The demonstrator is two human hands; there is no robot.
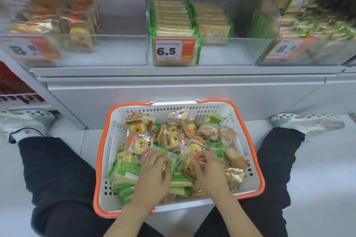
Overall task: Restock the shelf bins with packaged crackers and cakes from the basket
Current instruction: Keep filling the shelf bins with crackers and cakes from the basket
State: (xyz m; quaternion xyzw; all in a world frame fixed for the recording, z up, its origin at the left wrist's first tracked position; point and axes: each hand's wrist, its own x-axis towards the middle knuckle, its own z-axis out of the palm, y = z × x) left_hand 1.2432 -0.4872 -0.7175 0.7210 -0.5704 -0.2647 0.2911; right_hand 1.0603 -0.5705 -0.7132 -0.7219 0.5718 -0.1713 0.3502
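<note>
Both hands are sunk in the white basket of mixed packets: the left hand is curled round a green cracker packet, the right hand pinches a clear cake wrapper. Beyond, the middle shelf bin is half filled with cracker packs.

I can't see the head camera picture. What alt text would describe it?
Both hands, left hand and right hand, dig into a white basket with orange trim, full of packaged cakes and green cracker packs, between the seated person's legs. Above, clear shelf bins hold snacks; the middle bin is priced 6.5.
</note>
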